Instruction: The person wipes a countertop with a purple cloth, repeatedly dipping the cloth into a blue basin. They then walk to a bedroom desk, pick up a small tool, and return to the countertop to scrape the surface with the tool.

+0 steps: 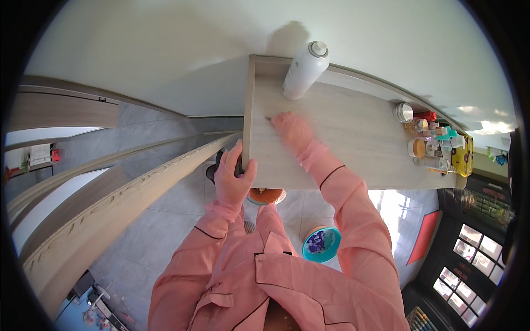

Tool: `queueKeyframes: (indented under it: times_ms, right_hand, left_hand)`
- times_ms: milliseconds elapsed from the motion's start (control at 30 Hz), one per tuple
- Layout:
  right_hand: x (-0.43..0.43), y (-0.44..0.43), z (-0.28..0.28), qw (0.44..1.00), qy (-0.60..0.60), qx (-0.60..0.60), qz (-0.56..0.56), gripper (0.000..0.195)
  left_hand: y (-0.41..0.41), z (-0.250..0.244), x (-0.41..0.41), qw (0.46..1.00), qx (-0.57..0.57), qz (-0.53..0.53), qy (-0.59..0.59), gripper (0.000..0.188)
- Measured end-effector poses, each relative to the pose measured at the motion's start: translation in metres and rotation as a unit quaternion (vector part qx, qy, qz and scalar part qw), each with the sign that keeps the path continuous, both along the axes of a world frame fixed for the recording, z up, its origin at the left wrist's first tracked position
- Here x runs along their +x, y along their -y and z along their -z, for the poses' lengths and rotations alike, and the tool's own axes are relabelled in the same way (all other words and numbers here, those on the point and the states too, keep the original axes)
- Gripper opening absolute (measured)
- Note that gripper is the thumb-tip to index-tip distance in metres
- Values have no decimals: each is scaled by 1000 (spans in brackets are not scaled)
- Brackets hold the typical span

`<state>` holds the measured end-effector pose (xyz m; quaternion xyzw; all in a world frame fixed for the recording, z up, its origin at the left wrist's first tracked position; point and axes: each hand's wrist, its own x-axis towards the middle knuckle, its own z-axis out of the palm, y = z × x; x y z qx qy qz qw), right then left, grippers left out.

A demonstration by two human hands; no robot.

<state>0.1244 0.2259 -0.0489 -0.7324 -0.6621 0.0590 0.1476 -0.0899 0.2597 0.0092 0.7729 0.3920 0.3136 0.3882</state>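
Before me is a wood-grain cabinet top (352, 136) with a raised rim along its left and back sides. My left hand (231, 178) is at its front left corner, thumb and fingers on either side of the left rim (248, 107). On the bare surface rests my right hand (293, 130), blurred, its fingers curled downward. A small dark bit shows by its fingertips; whatever lies under the palm is hidden. Both hands wear thin, see-through pink gloves gathered at the wrists. A white spray can (305, 71) stands behind my right hand, close to the back rim.
Jars and small bottles (432, 132) crowd the right end beside a yellow patterned item (461, 157). A turquoise basin (321, 245) with purple and white contents sits on the tiled floor. An orange-brown round thing (266, 195) is below the front edge. A carved pale frame (136, 186) slants at left.
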Motion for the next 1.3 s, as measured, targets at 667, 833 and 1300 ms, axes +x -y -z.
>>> queueKeyframes:
  times_ms: [667,833,1300]
  right_hand:
    - [-62,56,-30,979,5,-30,-200,16]
    - [-40,41,-24,990,-100,20,-93,14]
    - [57,130,-21,892,-89,53,440,13]
  left_hand:
    - [3,4,-5,1000,-17,-17,12,39]
    - [2,8,-2,999,40,-16,18,42]
    - [4,4,1,999,2,-25,31,39]
